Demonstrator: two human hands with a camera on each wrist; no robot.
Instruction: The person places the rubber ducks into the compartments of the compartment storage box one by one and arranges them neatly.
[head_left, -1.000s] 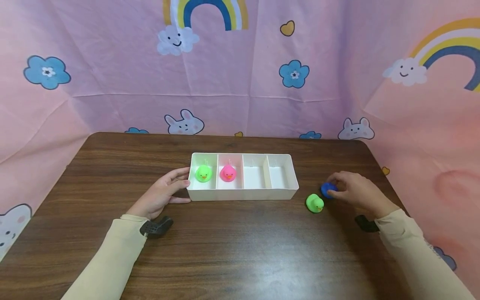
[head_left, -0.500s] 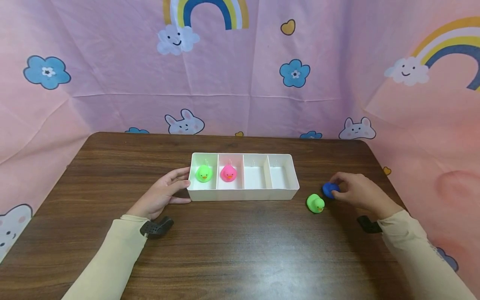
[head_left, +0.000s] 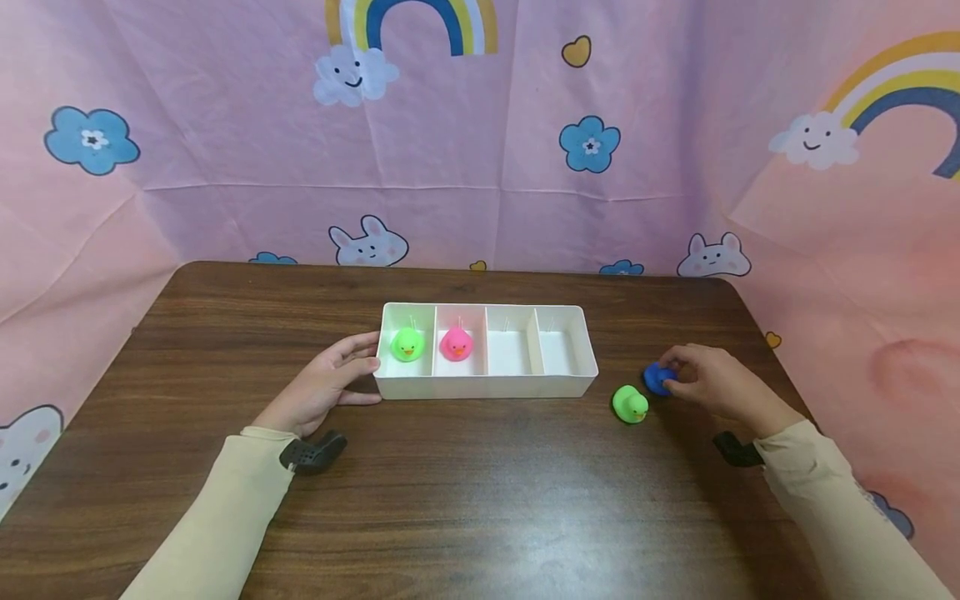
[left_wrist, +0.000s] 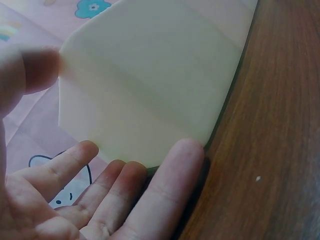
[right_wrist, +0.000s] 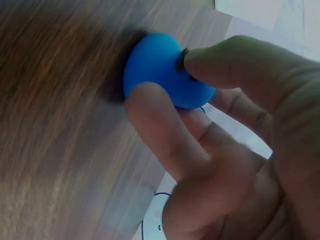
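On the table, a white divided box (head_left: 480, 388) holds a green rubber duck (head_left: 407, 345) in its leftmost compartment and a pink rubber duck (head_left: 457, 344) in the one beside it. My left hand (head_left: 327, 379) rests against the box's left end, the fingertips on the end wall and its edges, as the left wrist view shows up close. To the right of the box, my right hand (head_left: 716, 382) pinches a blue rubber duck (right_wrist: 155, 60) between thumb and fingers, low over the wood. A second green rubber duck (head_left: 628, 405) sits just left of and nearer than the blue one.
The two right compartments (head_left: 510, 346) of the box contain no ducks. The brown wooden table (head_left: 465, 500) ends at a pink patterned cloth (head_left: 465, 150) at the back and sides. Each wrist wears a black strap (head_left: 313, 454).
My right hand stays at the blue rubber duck, with only a slight shift. The left hand, box and other ducks keep their places; the head view moves a little.
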